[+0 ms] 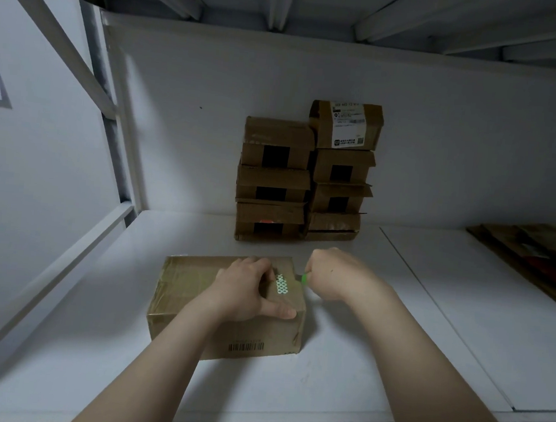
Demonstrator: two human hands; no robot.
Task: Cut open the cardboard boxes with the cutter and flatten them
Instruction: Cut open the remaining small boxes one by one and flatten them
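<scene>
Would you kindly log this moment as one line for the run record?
left hand: grips taped box | right hand: grips green cutter at box's right end | stacked boxes: against back wall

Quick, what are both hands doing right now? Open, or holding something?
The left hand is closed, holding the cardboard box from the top.
The right hand is closed, gripping the green cutter.

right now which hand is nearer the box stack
Right. The right hand, holding the cutter, sits just in front of the stack; the left hand grips the near box, farther from it.
</scene>
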